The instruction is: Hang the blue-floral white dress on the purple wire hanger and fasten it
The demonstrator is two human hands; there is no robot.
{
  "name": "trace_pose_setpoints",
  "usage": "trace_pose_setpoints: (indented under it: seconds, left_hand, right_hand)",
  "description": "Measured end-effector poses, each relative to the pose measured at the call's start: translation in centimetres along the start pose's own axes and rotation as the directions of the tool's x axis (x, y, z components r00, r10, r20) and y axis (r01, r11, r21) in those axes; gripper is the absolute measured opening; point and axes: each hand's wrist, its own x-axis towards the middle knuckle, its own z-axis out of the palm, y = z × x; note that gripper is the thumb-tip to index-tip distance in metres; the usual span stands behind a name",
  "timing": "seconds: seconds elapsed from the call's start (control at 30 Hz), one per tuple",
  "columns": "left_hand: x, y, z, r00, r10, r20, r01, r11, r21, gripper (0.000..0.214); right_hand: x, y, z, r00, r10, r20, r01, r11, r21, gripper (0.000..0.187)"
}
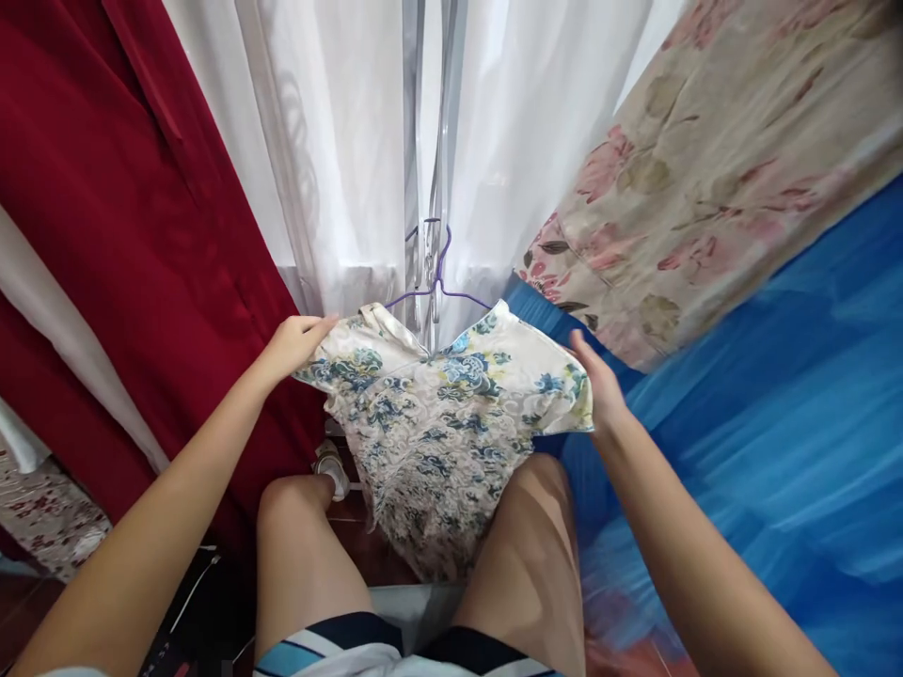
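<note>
A cream floral blouse (437, 414) with blue and yellow flowers hangs spread out in front of my knees, on a purple hanger (446, 268). Its left-side sleeve is pinched by my left hand (291, 346), thumb and fingers closed over the shoulder edge. At the opposite sleeve, my right hand (599, 381) grips the outer edge, thumb on top; its other fingers are mostly hidden behind the cloth. The hanger's hook points up toward the white curtain. The lower part of the blouse hangs down between my legs.
White curtains (339, 141) hang straight ahead. Dark red cloth (162, 235) hangs on the left. On the right are a beige floral cloth (691, 179) and blue fabric (748, 404). My shoe (335, 473) rests on the tiled floor; a dark item with a cable (198, 592) lies lower left.
</note>
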Motion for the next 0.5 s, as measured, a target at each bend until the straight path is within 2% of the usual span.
trace_pose_setpoints:
  seconds: [0.03,0.13,0.2,0.27,0.37,0.43,0.5]
  left_hand:
    - [-0.3,-0.5,-0.1,1.000,-0.021,-0.013,0.020,0.996,-0.086,0.051]
    - [-0.9,-0.8,-0.1,0.988,-0.101,-0.114,0.058,0.940,-0.336,0.038]
    - [-0.7,-0.1,-0.2,0.963,-0.139,-0.231,0.016,0.886,-0.464,0.039]
    - [-0.4,1.0,-0.5,0.933,-0.121,-0.338,-0.073,0.857,-0.510,0.043]
    - [-0.5,3.3,-1.5,0.899,0.029,-0.438,-0.225,0.888,-0.402,0.048]
    - [-1.2,5.0,-1.9,0.863,0.217,-0.457,-0.326,0.929,-0.175,0.056]
    - [-2.4,6.6,-1.5,0.815,0.428,-0.390,-0.416,0.902,0.120,0.077]
  right_hand:
    - [-0.7,-0.4,-0.1,0.999,0.037,0.019,-0.038,0.998,0.045,0.051]
    - [-2.5,-1.6,0.8,0.984,0.133,0.122,-0.144,0.986,0.083,0.035]
    - [-3.3,-2.6,2.1,0.981,0.133,0.140,-0.147,0.985,0.090,0.037]
    - [-3.7,-3.7,3.6,0.988,0.114,0.101,-0.130,0.979,0.158,0.046]
    - [-4.3,-5.0,5.1,0.996,0.086,0.011,-0.087,0.983,0.161,0.052]
    - [-5.3,-5.0,5.5,0.997,0.000,-0.083,0.004,0.999,0.047,0.048]
    - [-7.3,-4.4,5.8,0.980,-0.113,-0.163,0.101,0.992,-0.079,0.034]
